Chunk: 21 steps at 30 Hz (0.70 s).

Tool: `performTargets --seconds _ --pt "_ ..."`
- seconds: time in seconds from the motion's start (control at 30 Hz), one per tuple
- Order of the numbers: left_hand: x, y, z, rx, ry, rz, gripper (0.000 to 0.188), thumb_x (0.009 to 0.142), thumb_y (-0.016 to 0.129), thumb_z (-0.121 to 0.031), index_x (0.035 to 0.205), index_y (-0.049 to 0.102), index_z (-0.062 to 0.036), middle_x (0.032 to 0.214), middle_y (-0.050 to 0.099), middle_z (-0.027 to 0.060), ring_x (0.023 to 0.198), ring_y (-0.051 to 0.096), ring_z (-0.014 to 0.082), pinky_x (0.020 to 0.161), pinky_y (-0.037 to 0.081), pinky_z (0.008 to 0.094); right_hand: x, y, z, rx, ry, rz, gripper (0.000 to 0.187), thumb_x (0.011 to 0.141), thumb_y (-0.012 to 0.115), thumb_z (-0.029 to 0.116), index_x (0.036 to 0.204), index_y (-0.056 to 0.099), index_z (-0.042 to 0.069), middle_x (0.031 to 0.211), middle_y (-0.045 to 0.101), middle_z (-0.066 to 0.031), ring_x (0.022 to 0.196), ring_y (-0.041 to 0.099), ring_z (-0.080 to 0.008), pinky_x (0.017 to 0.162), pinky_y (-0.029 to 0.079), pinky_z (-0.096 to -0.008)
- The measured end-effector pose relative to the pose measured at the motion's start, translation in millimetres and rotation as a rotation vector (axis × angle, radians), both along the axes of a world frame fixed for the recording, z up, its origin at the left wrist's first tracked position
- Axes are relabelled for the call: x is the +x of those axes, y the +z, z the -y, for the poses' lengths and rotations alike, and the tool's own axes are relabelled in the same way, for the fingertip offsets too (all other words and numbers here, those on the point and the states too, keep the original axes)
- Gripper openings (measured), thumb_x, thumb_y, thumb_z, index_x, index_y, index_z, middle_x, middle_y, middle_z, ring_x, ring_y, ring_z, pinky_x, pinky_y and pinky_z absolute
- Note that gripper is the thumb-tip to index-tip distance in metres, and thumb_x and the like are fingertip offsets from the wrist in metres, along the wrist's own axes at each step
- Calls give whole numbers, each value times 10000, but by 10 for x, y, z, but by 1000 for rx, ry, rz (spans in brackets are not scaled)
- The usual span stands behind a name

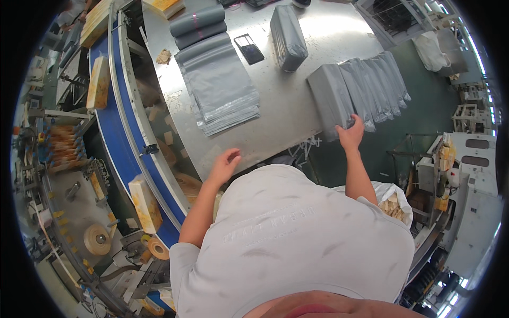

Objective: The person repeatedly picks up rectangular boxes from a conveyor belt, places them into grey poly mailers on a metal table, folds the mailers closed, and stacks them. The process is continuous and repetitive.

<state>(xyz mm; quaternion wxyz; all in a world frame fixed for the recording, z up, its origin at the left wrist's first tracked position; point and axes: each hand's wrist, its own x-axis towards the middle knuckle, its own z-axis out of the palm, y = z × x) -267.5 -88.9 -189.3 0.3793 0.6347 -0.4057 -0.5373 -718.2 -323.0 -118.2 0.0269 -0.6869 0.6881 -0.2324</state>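
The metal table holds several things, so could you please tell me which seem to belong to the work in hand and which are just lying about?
Likely part of the work:
row of grey wrapped packages, with the right hand at its left end
lone grey wrapped package
stack of flat grey plastic bags

Probably just lying about:
dark phone-like device
crumpled tan scrap

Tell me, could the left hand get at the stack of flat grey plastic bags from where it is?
Probably yes: the left hand, loosely curled, is near the closest edge of the flat grey plastic bags, and only metal tabletop shows between them.
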Motion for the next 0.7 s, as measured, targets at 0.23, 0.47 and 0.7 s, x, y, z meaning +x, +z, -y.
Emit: performTargets --seconds 0.23,0.47,0.7 --pt "283 141 -305 3 79 152 339 1020 704 -216 1288 699 -8 1185 766 122 1081 717 202 964 558 349 981 175 55 185 485 -363 541 828 756 232 1330 611 88 1351 644 -183 1285 594 -389 1088 481 -446" --pt "754 22 -1422 -90 429 449 284 918 743 -160 1155 724 -5 1111 732 189 1041 707 334 931 560 425 1257 -633 220 417 -21 -95 840 901 772 326 1573 377 15 1576 447 -292 1434 450 -493 1193 392 -545" --pt "1278 -635 -3789 741 1178 915 574 777 772 -125 1332 630 -90 1380 604 154 1293 544 401 1069 474 524 1327 -1706 1 318 433 -497 685 977 640 284 1548 407 -14 1524 429 -382 1405 431 -539 1182 359 -586"
